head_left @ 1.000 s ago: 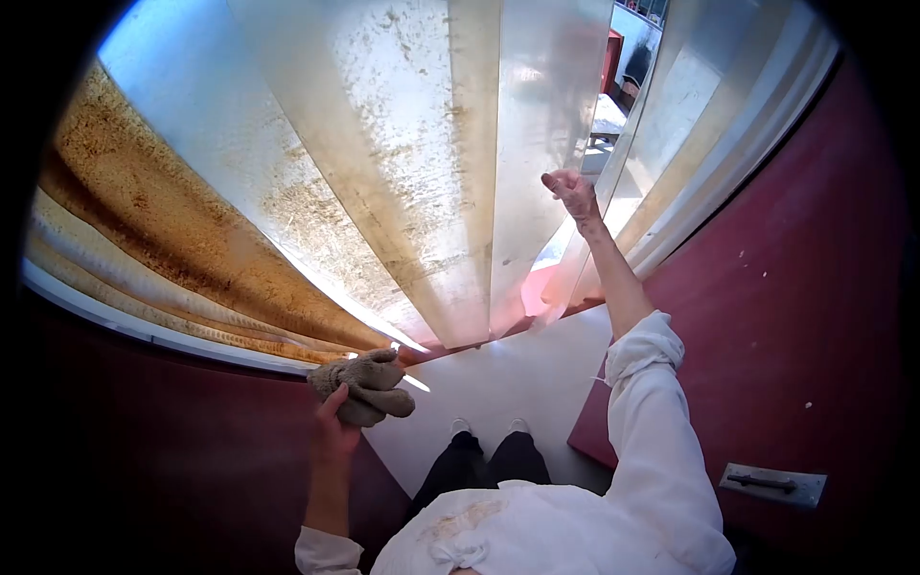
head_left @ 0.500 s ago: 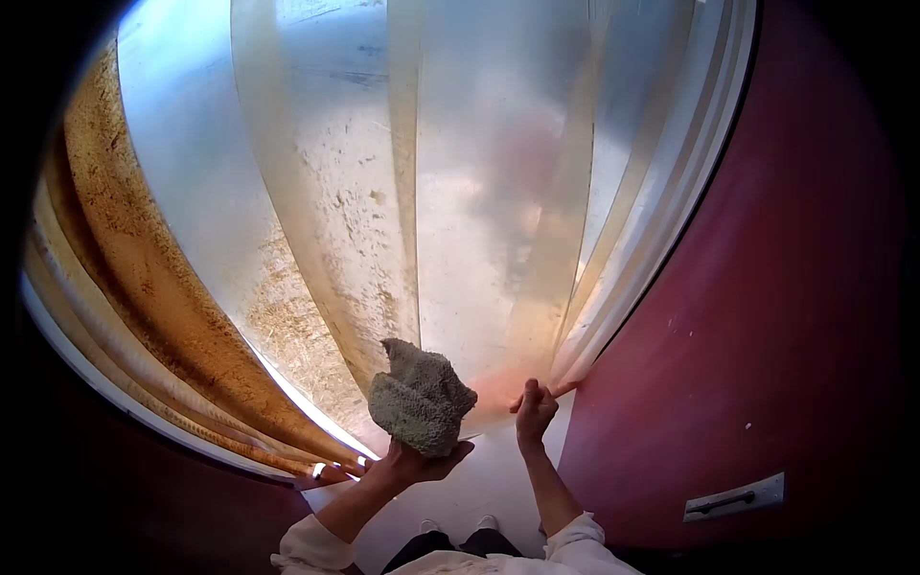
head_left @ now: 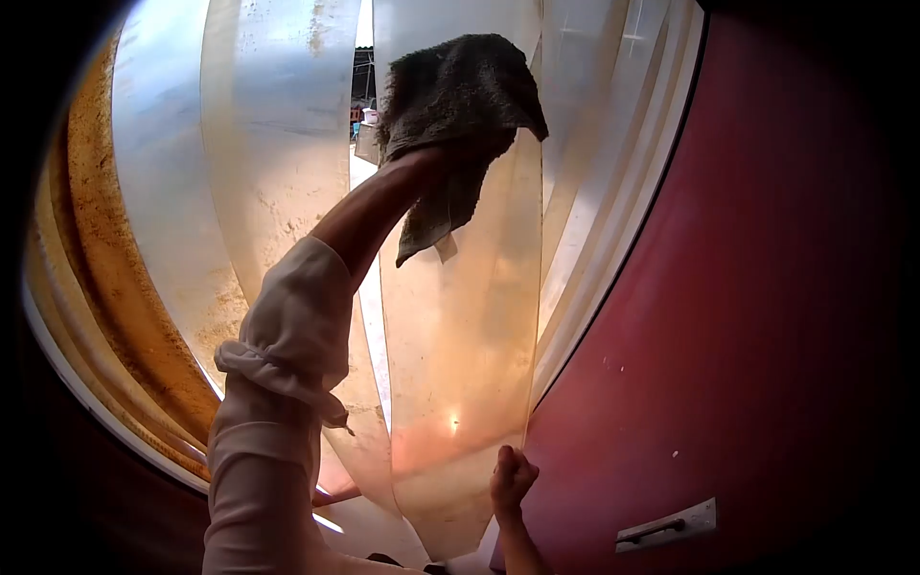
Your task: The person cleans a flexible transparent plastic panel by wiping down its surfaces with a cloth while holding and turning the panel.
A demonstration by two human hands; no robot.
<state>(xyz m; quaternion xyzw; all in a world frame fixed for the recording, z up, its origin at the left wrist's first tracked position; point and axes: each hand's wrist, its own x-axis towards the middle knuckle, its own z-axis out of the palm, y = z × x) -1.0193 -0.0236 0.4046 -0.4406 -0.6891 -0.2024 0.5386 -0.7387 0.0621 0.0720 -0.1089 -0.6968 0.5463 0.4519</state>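
The left hand (head_left: 462, 153) has just risen from low by the right hand and is now pressing or holding the grey-brown cloth (head_left: 460, 86) high against a translucent strip (head_left: 460, 355), so the cloth is spreading over its far part. The right hand (head_left: 512, 479) is curling closed near the strip's lower right edge; its grip is unclear. Stained strips (head_left: 105, 192) are hanging left, and a red panel (head_left: 652, 335) is standing right.
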